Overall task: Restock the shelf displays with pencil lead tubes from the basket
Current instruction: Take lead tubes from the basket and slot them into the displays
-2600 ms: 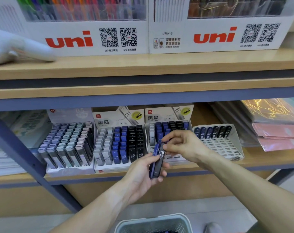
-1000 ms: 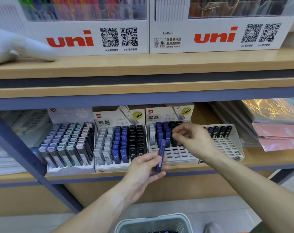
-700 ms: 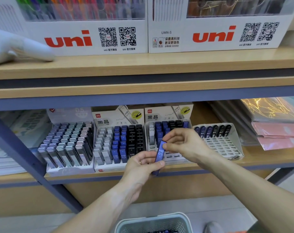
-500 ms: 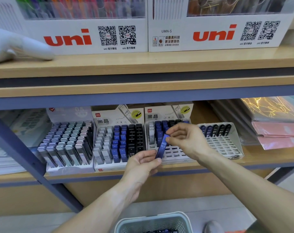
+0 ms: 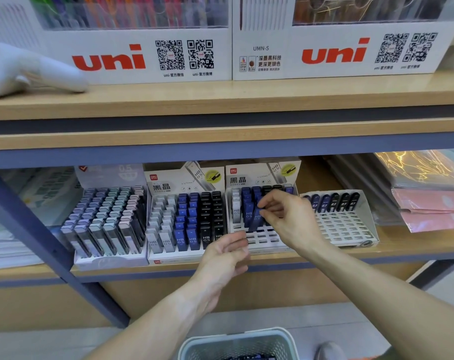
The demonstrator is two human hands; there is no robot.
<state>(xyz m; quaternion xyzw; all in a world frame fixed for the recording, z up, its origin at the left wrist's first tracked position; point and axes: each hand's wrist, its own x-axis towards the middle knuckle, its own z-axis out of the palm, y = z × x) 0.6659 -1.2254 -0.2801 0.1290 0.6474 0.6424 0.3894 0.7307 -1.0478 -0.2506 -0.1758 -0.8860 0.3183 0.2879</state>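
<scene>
A blue lead tube (image 5: 257, 216) is pinched by the thumb and fingertips of the right hand (image 5: 288, 219) and is held tilted over the third display tray (image 5: 259, 237), the one with the white slotted grid, its lower end at the grid slots just in front of the blue tubes already standing there. Whether the tube end is seated in a slot cannot be told. The left hand (image 5: 225, 258) is held just below and in front of that tray, fingers relaxed and slightly curled, nothing gripped, apart from the tube.

Left of the third display tray, a second display tray (image 5: 184, 258) is seen filled with white, blue and black tubes marked HB 0.5. Further left of it, a grey display tray (image 5: 111, 261) is packed with pale grey and lilac tubes. Right of the third display tray, a white grid tray (image 5: 350, 229) is seen with a single back row of dark tubes and bare slots in front. Further right, pink and clear plastic folders (image 5: 428, 203) are stacked.

Below the third display tray, at the frame's bottom edge, the rim of a pale basket (image 5: 236, 344) is seen, with dark items partly visible inside. Above the tray, on the upper shelf board (image 5: 220, 100), two white "uni" pen boxes (image 5: 142, 58) are stood side by side, with a white plush object (image 5: 26, 71) at their left.
</scene>
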